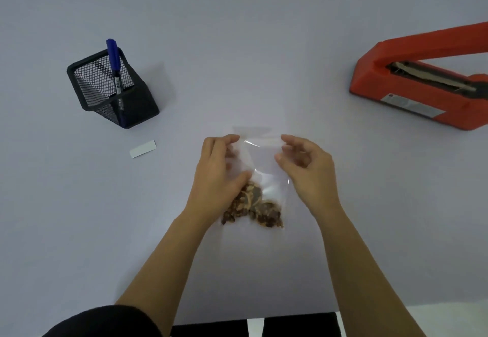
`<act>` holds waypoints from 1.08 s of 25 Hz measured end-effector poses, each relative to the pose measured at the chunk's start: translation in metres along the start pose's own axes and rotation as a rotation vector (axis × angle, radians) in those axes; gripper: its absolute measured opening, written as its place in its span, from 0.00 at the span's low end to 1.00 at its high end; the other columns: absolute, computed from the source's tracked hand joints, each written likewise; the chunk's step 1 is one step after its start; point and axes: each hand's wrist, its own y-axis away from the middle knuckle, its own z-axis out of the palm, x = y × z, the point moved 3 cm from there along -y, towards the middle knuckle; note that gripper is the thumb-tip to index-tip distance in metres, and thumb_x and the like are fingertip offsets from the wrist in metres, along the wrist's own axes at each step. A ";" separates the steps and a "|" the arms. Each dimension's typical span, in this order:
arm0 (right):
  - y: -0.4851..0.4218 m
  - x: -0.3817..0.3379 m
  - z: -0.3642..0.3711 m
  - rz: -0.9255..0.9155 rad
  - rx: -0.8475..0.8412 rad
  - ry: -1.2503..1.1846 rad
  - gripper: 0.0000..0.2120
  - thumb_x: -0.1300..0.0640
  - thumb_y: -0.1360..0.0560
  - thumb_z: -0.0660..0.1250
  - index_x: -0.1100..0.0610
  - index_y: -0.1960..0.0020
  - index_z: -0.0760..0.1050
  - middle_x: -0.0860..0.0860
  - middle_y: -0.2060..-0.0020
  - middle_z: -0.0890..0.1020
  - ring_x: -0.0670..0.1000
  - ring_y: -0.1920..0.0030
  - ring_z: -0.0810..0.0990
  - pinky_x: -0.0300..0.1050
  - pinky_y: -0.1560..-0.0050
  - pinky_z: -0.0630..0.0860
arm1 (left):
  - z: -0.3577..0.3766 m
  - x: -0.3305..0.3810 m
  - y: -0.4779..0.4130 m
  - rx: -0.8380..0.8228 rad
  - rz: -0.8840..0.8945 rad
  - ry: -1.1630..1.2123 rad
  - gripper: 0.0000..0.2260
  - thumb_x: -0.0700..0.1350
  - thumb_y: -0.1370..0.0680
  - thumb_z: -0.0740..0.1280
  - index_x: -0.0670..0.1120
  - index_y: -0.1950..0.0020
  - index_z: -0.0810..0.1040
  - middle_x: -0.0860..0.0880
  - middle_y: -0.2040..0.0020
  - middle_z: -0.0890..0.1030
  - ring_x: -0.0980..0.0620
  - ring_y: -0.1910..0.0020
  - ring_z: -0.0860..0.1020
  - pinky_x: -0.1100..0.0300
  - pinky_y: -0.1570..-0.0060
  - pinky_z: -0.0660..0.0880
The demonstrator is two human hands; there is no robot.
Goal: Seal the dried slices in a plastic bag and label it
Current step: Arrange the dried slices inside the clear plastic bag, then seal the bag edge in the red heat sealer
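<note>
A clear plastic bag (260, 157) lies in the middle of the table with brown dried slices (253, 208) gathered at its near end. My left hand (219, 175) grips the bag's left side, thumb over the plastic just above the slices. My right hand (307, 167) pinches the bag's right edge near its open top. A small white label (142, 148) lies flat to the left. A blue marker (115, 64) stands in a black mesh pen holder (111, 89) at the far left. An orange heat sealer (422, 83) sits at the far right with its arm raised.
The pale table surface (237, 46) stretches away behind the bag. The table's near edge (264, 315) runs just above my dark-clothed lap.
</note>
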 end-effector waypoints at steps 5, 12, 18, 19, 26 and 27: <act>-0.007 -0.001 -0.027 0.030 0.008 -0.151 0.15 0.63 0.29 0.71 0.46 0.47 0.78 0.44 0.55 0.80 0.44 0.60 0.82 0.35 0.55 0.78 | -0.001 0.024 -0.015 -0.075 -0.046 0.209 0.26 0.39 0.30 0.73 0.55 0.37 0.68 0.55 0.50 0.73 0.59 0.61 0.80 0.68 0.57 0.77; -0.026 -0.006 -0.116 -0.016 -0.026 -0.214 0.14 0.62 0.28 0.71 0.46 0.47 0.78 0.46 0.53 0.79 0.42 0.58 0.82 0.31 0.56 0.75 | 0.049 0.080 -0.049 -0.322 -0.221 0.415 0.19 0.40 0.30 0.73 0.47 0.40 0.76 0.49 0.49 0.83 0.52 0.51 0.83 0.60 0.47 0.78; -0.033 0.003 -0.197 0.016 -0.058 -0.236 0.17 0.62 0.29 0.71 0.47 0.47 0.70 0.49 0.55 0.82 0.47 0.56 0.83 0.42 0.50 0.77 | 0.110 0.130 -0.048 -0.393 -0.173 0.380 0.06 0.40 0.26 0.69 0.41 0.51 0.83 0.52 0.58 0.85 0.58 0.54 0.82 0.71 0.54 0.75; -0.033 0.005 -0.206 0.035 -0.066 -0.251 0.19 0.62 0.29 0.71 0.47 0.45 0.68 0.50 0.56 0.83 0.48 0.54 0.83 0.45 0.48 0.77 | 0.118 0.134 -0.046 -0.399 -0.181 0.390 0.06 0.40 0.26 0.68 0.41 0.52 0.83 0.53 0.59 0.85 0.58 0.55 0.82 0.71 0.54 0.75; -0.050 0.017 -0.249 0.126 0.042 -0.336 0.27 0.59 0.29 0.72 0.47 0.36 0.64 0.49 0.58 0.85 0.48 0.52 0.83 0.49 0.44 0.77 | 0.161 0.159 -0.057 -0.277 -0.253 0.551 0.09 0.45 0.24 0.66 0.42 0.52 0.83 0.46 0.58 0.85 0.52 0.56 0.83 0.65 0.54 0.78; -0.052 0.018 -0.251 0.139 0.055 -0.369 0.26 0.59 0.29 0.72 0.47 0.36 0.65 0.49 0.59 0.85 0.48 0.52 0.83 0.49 0.44 0.77 | 0.165 0.162 -0.058 -0.262 -0.254 0.578 0.10 0.46 0.25 0.66 0.41 0.52 0.82 0.45 0.58 0.84 0.52 0.56 0.83 0.63 0.53 0.78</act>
